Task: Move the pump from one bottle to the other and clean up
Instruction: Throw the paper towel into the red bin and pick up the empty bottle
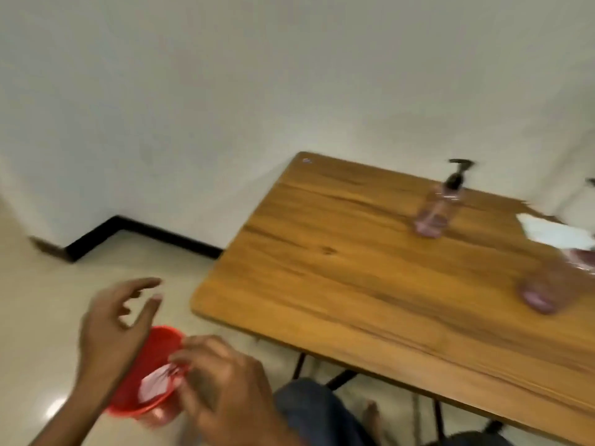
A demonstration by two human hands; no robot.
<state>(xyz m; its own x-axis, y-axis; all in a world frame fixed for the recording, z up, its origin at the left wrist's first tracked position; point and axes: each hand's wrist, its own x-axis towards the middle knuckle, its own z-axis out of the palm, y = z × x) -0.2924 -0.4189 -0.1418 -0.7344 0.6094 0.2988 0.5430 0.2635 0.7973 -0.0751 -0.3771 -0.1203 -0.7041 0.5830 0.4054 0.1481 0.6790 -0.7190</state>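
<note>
Hands are held over a red bin [151,375] — left hand [112,320] spread, right hand [222,378] loosely curled, its grip blurred; pump bottle [441,204] is left on the table [338,284].

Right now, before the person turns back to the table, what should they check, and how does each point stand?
1. White scrap inside red bin: ok.
2. Left hand free: ok, fingers open above bin.
3. Right hand let go of scrap: cannot tell, blurred.
4. Pump seated on far bottle: ok.
5. Near bottle capped: cannot tell, cut off.
6. Table cleaned: not ok, white tissue remains.
</note>
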